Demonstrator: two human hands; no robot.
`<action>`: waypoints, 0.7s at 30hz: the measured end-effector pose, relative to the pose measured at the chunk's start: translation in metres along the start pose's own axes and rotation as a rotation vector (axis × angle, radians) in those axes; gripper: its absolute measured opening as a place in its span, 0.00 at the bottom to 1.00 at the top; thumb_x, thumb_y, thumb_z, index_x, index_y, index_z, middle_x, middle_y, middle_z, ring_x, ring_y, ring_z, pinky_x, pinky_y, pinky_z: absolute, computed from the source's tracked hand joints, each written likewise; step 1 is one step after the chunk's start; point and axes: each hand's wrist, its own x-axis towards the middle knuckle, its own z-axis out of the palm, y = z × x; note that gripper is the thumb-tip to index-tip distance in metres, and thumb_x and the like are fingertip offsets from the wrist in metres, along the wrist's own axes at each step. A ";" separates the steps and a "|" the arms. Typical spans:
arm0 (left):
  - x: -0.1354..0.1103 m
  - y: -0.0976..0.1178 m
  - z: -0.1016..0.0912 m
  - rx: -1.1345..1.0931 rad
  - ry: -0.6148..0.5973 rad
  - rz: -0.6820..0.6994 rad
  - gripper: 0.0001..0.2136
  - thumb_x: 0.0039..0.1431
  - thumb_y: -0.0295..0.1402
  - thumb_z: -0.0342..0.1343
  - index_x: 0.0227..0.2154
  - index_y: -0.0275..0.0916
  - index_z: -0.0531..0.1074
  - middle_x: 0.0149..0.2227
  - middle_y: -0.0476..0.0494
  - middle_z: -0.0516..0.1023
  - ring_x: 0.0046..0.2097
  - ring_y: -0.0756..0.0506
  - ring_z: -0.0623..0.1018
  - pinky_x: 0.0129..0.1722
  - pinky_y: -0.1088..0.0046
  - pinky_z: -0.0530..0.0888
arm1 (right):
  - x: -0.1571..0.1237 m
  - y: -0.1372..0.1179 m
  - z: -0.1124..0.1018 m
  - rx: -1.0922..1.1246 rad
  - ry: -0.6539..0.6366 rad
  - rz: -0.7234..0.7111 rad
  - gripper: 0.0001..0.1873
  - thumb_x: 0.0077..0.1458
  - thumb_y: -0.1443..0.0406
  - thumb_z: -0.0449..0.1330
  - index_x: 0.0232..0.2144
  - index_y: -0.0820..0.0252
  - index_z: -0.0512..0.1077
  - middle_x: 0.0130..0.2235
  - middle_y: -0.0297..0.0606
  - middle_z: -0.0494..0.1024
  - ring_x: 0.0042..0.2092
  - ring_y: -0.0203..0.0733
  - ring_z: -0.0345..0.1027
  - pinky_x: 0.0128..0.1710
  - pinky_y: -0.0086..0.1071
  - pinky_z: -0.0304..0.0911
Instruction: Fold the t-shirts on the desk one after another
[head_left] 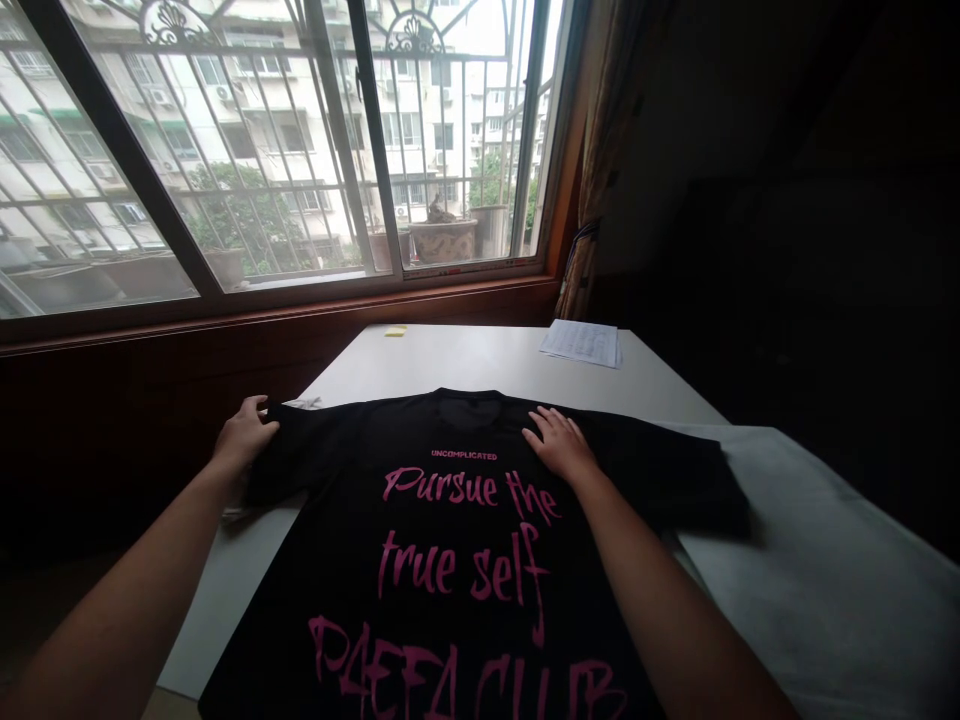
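A black T-shirt (465, 520) with pink lettering lies spread out face up, its neckline towards the window and its lower part running out of the picture at the bottom. At the end of the sleeve on the left, my left hand (246, 436) pinches the cuff between thumb and fingers. My right hand (559, 440) rests flat on the shirt, just right of the collar, with its fingers apart. The sleeve on the right lies stretched out over a pale cloth.
Beneath the shirt is a white table (465, 358). Paper sheets (581, 343) and a small yellow item (395, 331) lie near its far edge. The pale cloth (810, 560) covers the right side. Behind stand a barred window (300, 150) and a curtain (592, 180).
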 end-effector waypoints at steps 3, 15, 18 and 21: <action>-0.004 0.021 -0.003 0.018 0.067 0.072 0.28 0.59 0.38 0.57 0.62 0.39 0.64 0.50 0.37 0.79 0.48 0.37 0.80 0.46 0.61 0.75 | 0.001 0.001 0.001 0.001 0.001 0.000 0.32 0.69 0.49 0.46 0.68 0.55 0.61 0.72 0.38 0.57 0.73 0.48 0.44 0.71 0.47 0.40; -0.047 0.129 -0.010 0.155 0.043 0.578 0.21 0.65 0.32 0.52 0.61 0.48 0.68 0.55 0.43 0.78 0.52 0.37 0.79 0.48 0.63 0.75 | 0.001 0.001 0.000 -0.009 -0.012 0.000 0.32 0.69 0.48 0.45 0.68 0.54 0.60 0.72 0.39 0.57 0.73 0.48 0.44 0.71 0.46 0.40; -0.062 0.150 -0.001 0.049 -0.092 0.666 0.22 0.64 0.31 0.53 0.61 0.45 0.68 0.55 0.42 0.79 0.51 0.39 0.79 0.50 0.63 0.75 | 0.002 0.002 0.000 -0.006 -0.012 0.003 0.32 0.69 0.49 0.45 0.68 0.54 0.61 0.72 0.39 0.57 0.73 0.48 0.45 0.71 0.46 0.40; -0.082 0.155 0.006 -0.096 -0.219 0.740 0.23 0.64 0.36 0.53 0.63 0.45 0.67 0.51 0.45 0.81 0.42 0.43 0.81 0.46 0.65 0.77 | 0.002 0.002 0.000 -0.003 -0.009 -0.001 0.32 0.69 0.49 0.45 0.68 0.53 0.61 0.72 0.38 0.57 0.73 0.47 0.45 0.71 0.46 0.40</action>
